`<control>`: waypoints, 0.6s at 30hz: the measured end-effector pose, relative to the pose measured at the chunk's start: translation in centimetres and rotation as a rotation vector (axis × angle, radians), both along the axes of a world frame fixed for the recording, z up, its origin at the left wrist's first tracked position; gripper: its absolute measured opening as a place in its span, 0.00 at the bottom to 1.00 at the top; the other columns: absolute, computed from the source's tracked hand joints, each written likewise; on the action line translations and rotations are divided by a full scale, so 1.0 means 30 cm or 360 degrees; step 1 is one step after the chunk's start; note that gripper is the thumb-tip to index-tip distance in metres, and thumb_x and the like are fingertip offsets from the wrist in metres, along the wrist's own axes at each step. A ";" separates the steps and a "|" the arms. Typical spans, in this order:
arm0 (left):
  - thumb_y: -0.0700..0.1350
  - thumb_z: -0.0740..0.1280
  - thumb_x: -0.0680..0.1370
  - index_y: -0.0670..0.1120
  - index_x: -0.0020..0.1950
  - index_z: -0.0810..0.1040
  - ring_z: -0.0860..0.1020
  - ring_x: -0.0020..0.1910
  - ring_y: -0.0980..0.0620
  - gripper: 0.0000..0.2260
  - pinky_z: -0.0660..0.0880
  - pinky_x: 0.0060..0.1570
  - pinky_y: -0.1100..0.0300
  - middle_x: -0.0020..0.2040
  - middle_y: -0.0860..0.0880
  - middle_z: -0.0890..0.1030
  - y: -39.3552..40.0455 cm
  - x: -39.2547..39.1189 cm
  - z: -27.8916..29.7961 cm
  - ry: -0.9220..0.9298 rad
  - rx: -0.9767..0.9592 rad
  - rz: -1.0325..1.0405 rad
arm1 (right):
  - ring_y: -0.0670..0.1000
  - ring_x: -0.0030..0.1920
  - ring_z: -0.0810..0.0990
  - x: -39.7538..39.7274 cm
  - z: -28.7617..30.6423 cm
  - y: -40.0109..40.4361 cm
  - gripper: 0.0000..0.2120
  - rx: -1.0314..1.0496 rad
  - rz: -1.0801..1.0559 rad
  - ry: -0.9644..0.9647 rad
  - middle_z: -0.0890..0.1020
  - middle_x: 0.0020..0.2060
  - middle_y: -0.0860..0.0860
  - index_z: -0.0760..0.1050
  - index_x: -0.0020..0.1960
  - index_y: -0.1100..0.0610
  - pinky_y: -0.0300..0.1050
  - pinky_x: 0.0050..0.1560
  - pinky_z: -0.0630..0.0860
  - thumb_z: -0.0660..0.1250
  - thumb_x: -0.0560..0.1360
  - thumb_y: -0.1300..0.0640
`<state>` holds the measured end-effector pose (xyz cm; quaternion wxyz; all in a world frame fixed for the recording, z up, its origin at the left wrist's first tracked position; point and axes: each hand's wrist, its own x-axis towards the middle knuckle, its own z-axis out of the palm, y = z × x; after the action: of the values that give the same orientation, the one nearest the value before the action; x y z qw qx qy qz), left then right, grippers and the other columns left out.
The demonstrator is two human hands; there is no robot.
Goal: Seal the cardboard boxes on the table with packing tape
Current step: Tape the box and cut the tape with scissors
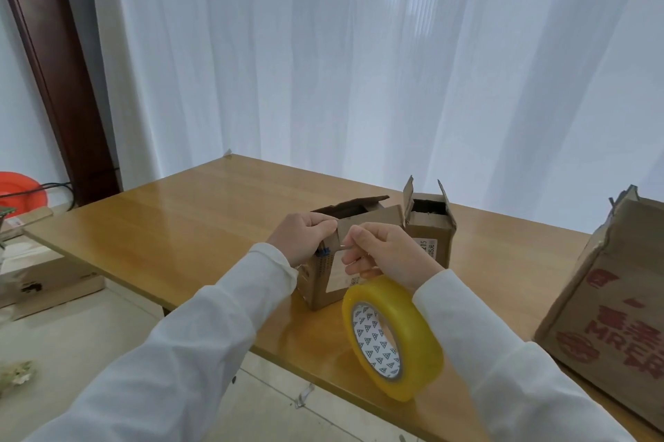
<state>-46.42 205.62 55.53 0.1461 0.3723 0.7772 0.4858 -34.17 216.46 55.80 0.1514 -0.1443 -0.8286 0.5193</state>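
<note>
Left hand [303,237] curled, pinching flap of small brown cardboard box [345,262]; right hand [381,255] pinching what looks like clear tape end just beside that flap; yellow packing-tape roll [391,337] hanging below right fingers, nearer camera.

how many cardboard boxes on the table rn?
3. A small brown cardboard box held by both hands, front centre; a second small open-topped box just behind it to the right; a large red-printed box at the right edge, partly cut off.
</note>
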 end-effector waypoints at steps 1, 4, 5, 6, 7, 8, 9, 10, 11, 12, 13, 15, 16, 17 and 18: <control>0.48 0.59 0.82 0.48 0.59 0.79 0.71 0.54 0.54 0.11 0.67 0.46 0.65 0.53 0.51 0.77 0.001 -0.001 0.001 -0.0047 0.0014 -0.0010 | 0.45 0.36 0.83 -0.010 0.001 0.000 0.13 -0.0001 0.0006 -0.0025 0.83 0.36 0.48 0.77 0.45 0.53 0.35 0.37 0.78 0.56 0.82 0.51; 0.48 0.58 0.82 0.47 0.58 0.79 0.70 0.52 0.55 0.12 0.63 0.52 0.62 0.51 0.53 0.76 0.000 -0.004 0.010 -0.0159 0.0031 -0.0050 | 0.45 0.35 0.83 -0.034 -0.001 0.006 0.14 -0.0004 -0.0001 -0.0071 0.83 0.35 0.48 0.77 0.45 0.54 0.35 0.36 0.78 0.57 0.82 0.51; 0.49 0.58 0.82 0.47 0.56 0.79 0.70 0.51 0.56 0.12 0.62 0.52 0.62 0.48 0.54 0.76 -0.001 -0.007 0.011 -0.0183 0.0031 -0.0056 | 0.45 0.35 0.83 -0.039 -0.003 0.009 0.14 -0.0004 -0.0004 -0.0085 0.83 0.34 0.48 0.77 0.45 0.54 0.36 0.36 0.77 0.57 0.82 0.51; 0.49 0.58 0.82 0.48 0.54 0.79 0.71 0.50 0.56 0.11 0.62 0.52 0.62 0.47 0.55 0.76 -0.004 -0.007 0.013 -0.0202 0.0027 -0.0058 | 0.46 0.35 0.83 -0.044 -0.004 0.011 0.14 -0.0009 -0.0005 -0.0100 0.83 0.34 0.47 0.77 0.44 0.53 0.37 0.36 0.77 0.57 0.82 0.51; 0.50 0.58 0.82 0.48 0.52 0.79 0.71 0.50 0.55 0.12 0.62 0.52 0.62 0.46 0.54 0.77 -0.004 -0.010 0.013 -0.0220 0.0021 -0.0053 | 0.46 0.35 0.83 -0.046 -0.006 0.013 0.14 -0.0014 -0.0006 -0.0112 0.83 0.34 0.47 0.77 0.44 0.53 0.37 0.36 0.77 0.57 0.82 0.50; 0.50 0.58 0.82 0.48 0.52 0.79 0.72 0.51 0.54 0.12 0.62 0.52 0.61 0.47 0.53 0.77 -0.003 -0.011 0.014 -0.0235 0.0016 -0.0040 | 0.46 0.36 0.83 -0.049 -0.007 0.014 0.14 -0.0018 -0.0009 -0.0120 0.83 0.34 0.48 0.77 0.44 0.53 0.37 0.36 0.77 0.57 0.82 0.50; 0.52 0.57 0.82 0.48 0.53 0.79 0.72 0.51 0.53 0.13 0.63 0.52 0.61 0.47 0.52 0.77 0.000 -0.015 0.015 -0.0249 0.0001 -0.0012 | 0.47 0.36 0.83 -0.050 -0.008 0.015 0.14 -0.0019 -0.0013 -0.0122 0.83 0.34 0.48 0.77 0.44 0.53 0.37 0.36 0.77 0.57 0.82 0.50; 0.53 0.56 0.82 0.48 0.53 0.78 0.71 0.50 0.53 0.14 0.64 0.50 0.60 0.45 0.52 0.75 0.001 -0.016 0.019 -0.0259 -0.0026 0.0027 | 0.47 0.36 0.83 -0.051 -0.008 0.016 0.14 -0.0017 -0.0018 -0.0125 0.83 0.35 0.48 0.77 0.44 0.53 0.37 0.36 0.77 0.57 0.82 0.50; 0.55 0.55 0.82 0.47 0.51 0.76 0.71 0.47 0.53 0.14 0.65 0.45 0.59 0.43 0.52 0.74 0.003 -0.016 0.022 -0.0257 -0.0057 0.0067 | 0.46 0.36 0.83 -0.051 -0.008 0.016 0.14 -0.0008 -0.0022 -0.0127 0.83 0.35 0.49 0.77 0.45 0.53 0.37 0.36 0.77 0.57 0.82 0.50; 0.57 0.54 0.81 0.47 0.49 0.73 0.70 0.43 0.53 0.15 0.66 0.41 0.60 0.41 0.50 0.72 0.002 -0.015 0.026 -0.0234 -0.0073 0.0089 | 0.46 0.36 0.83 -0.051 -0.007 0.015 0.14 0.0004 -0.0026 -0.0130 0.83 0.36 0.49 0.77 0.45 0.53 0.37 0.36 0.78 0.57 0.82 0.50; 0.58 0.55 0.81 0.47 0.47 0.72 0.69 0.40 0.53 0.17 0.65 0.38 0.63 0.42 0.48 0.72 0.000 -0.015 0.026 -0.0196 -0.0077 0.0074 | 0.46 0.36 0.83 -0.052 -0.007 0.015 0.14 0.0014 -0.0030 -0.0135 0.84 0.36 0.49 0.78 0.45 0.53 0.36 0.37 0.78 0.57 0.82 0.50; 0.59 0.58 0.79 0.44 0.45 0.78 0.71 0.39 0.53 0.20 0.66 0.37 0.66 0.42 0.43 0.75 -0.005 -0.010 0.016 -0.0121 -0.0020 -0.0026 | 0.46 0.35 0.83 -0.053 -0.003 0.013 0.14 0.0015 -0.0037 -0.0148 0.84 0.36 0.50 0.78 0.45 0.53 0.36 0.36 0.78 0.57 0.82 0.50; 0.57 0.61 0.79 0.43 0.44 0.82 0.74 0.40 0.53 0.19 0.68 0.38 0.68 0.42 0.43 0.79 -0.009 -0.003 0.009 -0.0110 0.0041 -0.0074 | 0.45 0.34 0.83 -0.055 0.002 0.009 0.14 0.0002 -0.0045 -0.0155 0.83 0.36 0.50 0.78 0.44 0.54 0.35 0.35 0.77 0.57 0.81 0.50; 0.55 0.63 0.79 0.46 0.43 0.83 0.76 0.41 0.54 0.16 0.70 0.39 0.69 0.41 0.44 0.81 -0.009 0.004 0.002 -0.0114 0.0100 -0.0092 | 0.45 0.33 0.82 -0.057 0.007 0.008 0.14 -0.0028 -0.0052 -0.0167 0.83 0.35 0.50 0.78 0.44 0.55 0.34 0.33 0.76 0.58 0.81 0.50; 0.52 0.64 0.79 0.49 0.42 0.83 0.77 0.41 0.56 0.12 0.71 0.39 0.70 0.40 0.47 0.82 -0.009 0.011 -0.003 -0.0115 0.0153 -0.0078 | 0.44 0.30 0.81 -0.060 0.013 0.007 0.15 -0.0079 -0.0058 -0.0189 0.83 0.34 0.50 0.78 0.43 0.56 0.33 0.31 0.75 0.58 0.81 0.51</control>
<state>-46.08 205.35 55.45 0.1681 0.3800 0.7378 0.5319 -35.96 216.66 56.18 0.1078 -0.1935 -0.8202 0.5275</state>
